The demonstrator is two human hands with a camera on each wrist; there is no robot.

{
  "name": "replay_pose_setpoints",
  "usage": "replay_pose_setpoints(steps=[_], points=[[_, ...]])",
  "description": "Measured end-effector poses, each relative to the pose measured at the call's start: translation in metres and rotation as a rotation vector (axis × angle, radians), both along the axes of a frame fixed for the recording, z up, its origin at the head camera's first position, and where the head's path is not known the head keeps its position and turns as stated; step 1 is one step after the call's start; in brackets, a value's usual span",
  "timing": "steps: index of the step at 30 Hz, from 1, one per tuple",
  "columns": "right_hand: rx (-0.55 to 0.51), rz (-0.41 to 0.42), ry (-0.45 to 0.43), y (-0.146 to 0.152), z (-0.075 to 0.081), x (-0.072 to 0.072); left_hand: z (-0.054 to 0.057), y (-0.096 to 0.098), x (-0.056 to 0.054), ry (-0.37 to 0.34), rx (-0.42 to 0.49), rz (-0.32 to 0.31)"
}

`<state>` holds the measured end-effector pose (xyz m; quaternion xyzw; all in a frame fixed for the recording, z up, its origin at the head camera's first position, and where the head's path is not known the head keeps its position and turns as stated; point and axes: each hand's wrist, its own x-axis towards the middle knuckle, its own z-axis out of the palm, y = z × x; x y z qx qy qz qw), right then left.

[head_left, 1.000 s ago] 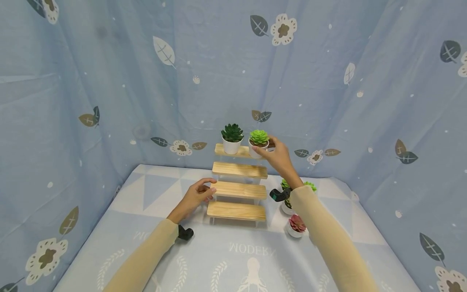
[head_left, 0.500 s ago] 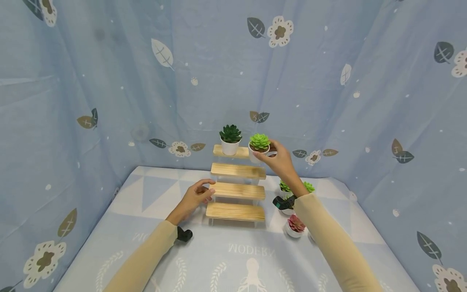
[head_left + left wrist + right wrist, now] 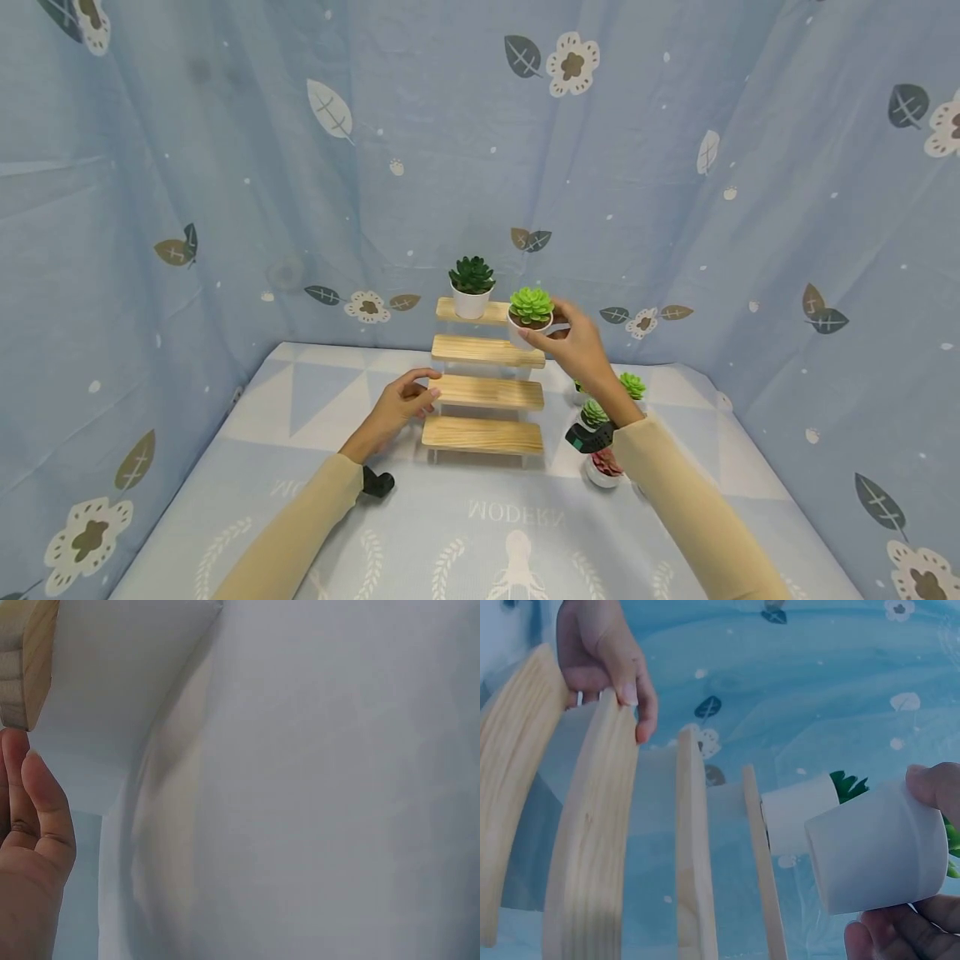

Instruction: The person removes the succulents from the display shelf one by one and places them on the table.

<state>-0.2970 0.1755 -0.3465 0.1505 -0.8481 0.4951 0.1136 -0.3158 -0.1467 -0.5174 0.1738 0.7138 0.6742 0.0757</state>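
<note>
A four-step wooden display stand (image 3: 483,433) occupies the middle of the table. My left hand (image 3: 401,404) grips the left end of its second step from the bottom; in the right wrist view thumb and fingers meet around that wooden board (image 3: 592,825). Between thumb and fingers, my right hand (image 3: 579,346) holds a bright green potted succulent (image 3: 531,307) by its white pot (image 3: 877,851). That pot is raised, overlapping the right end of the second step from the top in the head view. On the top step's left side sits a dark green potted succulent (image 3: 471,287).
To the stand's right, partly behind my right forearm, are several potted succulents, including a red one (image 3: 604,467) and a green one (image 3: 594,414). A patterned blue cloth (image 3: 517,542) covers the table. Blue curtains (image 3: 420,108) enclose the back and sides.
My right hand has lifted the bright green succulent off the top step and brought it down and toward me. The left hand stays on the stand.
</note>
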Motion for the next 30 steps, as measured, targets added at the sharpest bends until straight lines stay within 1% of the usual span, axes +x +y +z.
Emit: replay_pose_setpoints(steps=[6,12,15,18,20,21,25,27,30], points=[[0.015,-0.003,-0.012,-0.002,-0.002,0.011,0.000,0.000,-0.001,-0.004,0.001,0.002],[0.023,0.022,-0.009,-0.001,-0.006,0.022,0.003,0.000,-0.002,-0.013,0.005,-0.012],[0.022,0.032,-0.017,-0.001,-0.009,0.027,0.012,-0.001,0.004,-0.021,0.002,-0.020],[0.012,0.036,-0.030,-0.001,-0.011,0.032,0.023,0.001,0.013,-0.021,0.008,-0.022],[0.003,0.040,-0.044,-0.001,-0.012,0.035,0.028,0.001,0.017,-0.019,0.014,-0.020],[0.001,0.043,-0.048,-0.001,-0.012,0.037,0.028,0.002,0.018,-0.019,0.017,-0.018],[-0.005,0.057,-0.068,0.000,-0.014,0.043,0.028,0.002,0.017,-0.027,0.023,-0.014],[0.001,0.059,-0.065,0.000,-0.014,0.046,0.023,0.002,0.013,-0.030,0.019,-0.015],[0.017,0.065,-0.054,-0.001,-0.017,0.049,0.013,0.001,0.006,-0.035,0.013,-0.013]])
